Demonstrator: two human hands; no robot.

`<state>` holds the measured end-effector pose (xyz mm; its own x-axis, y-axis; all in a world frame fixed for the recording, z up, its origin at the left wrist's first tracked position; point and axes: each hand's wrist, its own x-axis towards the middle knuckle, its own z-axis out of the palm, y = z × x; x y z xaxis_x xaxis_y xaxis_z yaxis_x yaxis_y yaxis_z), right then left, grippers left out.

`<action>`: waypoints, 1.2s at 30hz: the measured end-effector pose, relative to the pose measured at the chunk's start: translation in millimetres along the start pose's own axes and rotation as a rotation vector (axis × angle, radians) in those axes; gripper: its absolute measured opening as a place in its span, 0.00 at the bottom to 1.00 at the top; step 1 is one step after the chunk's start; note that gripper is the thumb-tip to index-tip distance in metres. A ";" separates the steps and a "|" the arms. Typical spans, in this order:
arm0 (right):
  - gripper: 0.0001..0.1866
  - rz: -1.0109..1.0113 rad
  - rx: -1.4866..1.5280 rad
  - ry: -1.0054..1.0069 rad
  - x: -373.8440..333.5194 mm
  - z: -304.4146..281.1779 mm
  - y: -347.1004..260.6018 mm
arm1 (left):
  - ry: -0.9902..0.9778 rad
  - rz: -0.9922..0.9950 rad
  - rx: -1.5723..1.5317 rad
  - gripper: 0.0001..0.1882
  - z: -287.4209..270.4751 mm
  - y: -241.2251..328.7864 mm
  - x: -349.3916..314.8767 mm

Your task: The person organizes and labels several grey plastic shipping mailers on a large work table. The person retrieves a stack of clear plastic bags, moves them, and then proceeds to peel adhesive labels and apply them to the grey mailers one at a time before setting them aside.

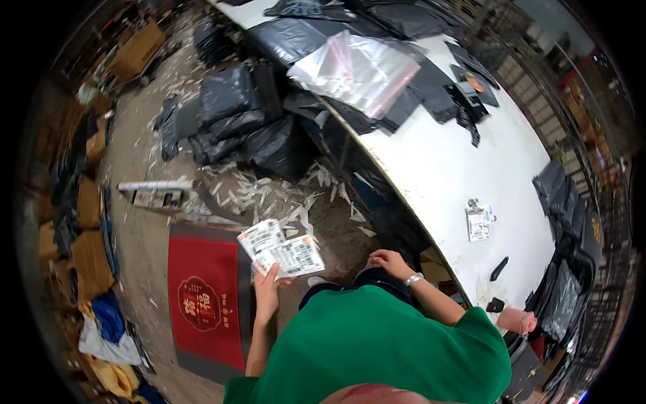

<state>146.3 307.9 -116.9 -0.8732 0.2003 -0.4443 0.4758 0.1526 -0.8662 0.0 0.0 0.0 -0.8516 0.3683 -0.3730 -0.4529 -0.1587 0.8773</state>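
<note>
My left hand (266, 284) is closed on shipping labels (293, 256), white printed slips with black codes and small orange marks. They are fanned so that at least two show, held above the floor with the thumb on top. In front of my body, by the table edge, my right hand (391, 263) hangs with its fingers loosely bent and slightly apart. Nothing shows in it. A bracelet circles that wrist. On the white table (431, 175) to the right lies a clip (478, 221) with another printed label.
Clear plastic bags (360, 71) and black mailer bags (424, 87) lie on the table's far part. A dark cutter-like tool (499, 268) and a pink cup (517, 320) are nearer. Black sacks (232, 101), paper scraps and a red mat (205, 296) cover parts of the floor.
</note>
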 end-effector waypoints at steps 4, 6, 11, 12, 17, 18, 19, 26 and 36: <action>0.14 -0.029 0.462 0.254 -35.0 -25.0 8.5 | -0.109 -0.169 0.254 0.17 95.7 12.4 22.3; 0.20 -0.100 0.465 0.399 -46.9 -107.1 -28.1 | -0.388 -0.154 0.261 0.15 173.0 -15.9 54.8; 0.20 -0.261 0.569 0.539 -62.3 -180.5 -78.4 | -0.642 -0.303 0.390 0.15 278.9 -51.5 81.4; 0.18 -0.239 0.437 0.553 -63.2 -192.0 -74.0 | -0.668 -0.281 0.441 0.14 288.7 -66.0 90.0; 0.17 -0.077 0.307 0.447 -77.3 -220.7 -27.9 | -0.849 -0.329 0.580 0.16 338.3 -104.0 110.4; 0.18 -0.063 0.320 0.449 -76.5 -217.1 -10.9 | -0.891 -0.325 0.649 0.16 347.4 -109.5 110.5; 0.18 -0.051 0.328 0.448 -75.3 -212.9 4.2 | -0.934 -0.316 0.711 0.16 354.5 -115.6 111.0; 0.21 0.771 -0.544 1.765 -144.6 -258.8 179.4 | -0.982 -0.551 0.840 0.19 374.5 -159.0 180.0; 0.19 0.448 0.324 1.879 -124.5 -223.8 126.0 | -1.025 -0.526 0.918 0.19 430.6 -192.1 275.4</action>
<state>338.6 518.8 -119.5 0.5904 0.8065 -0.0310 0.3692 -0.3040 -0.8782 -33.9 526.4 -141.3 0.0863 0.7335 -0.6742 0.0114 0.6760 0.7368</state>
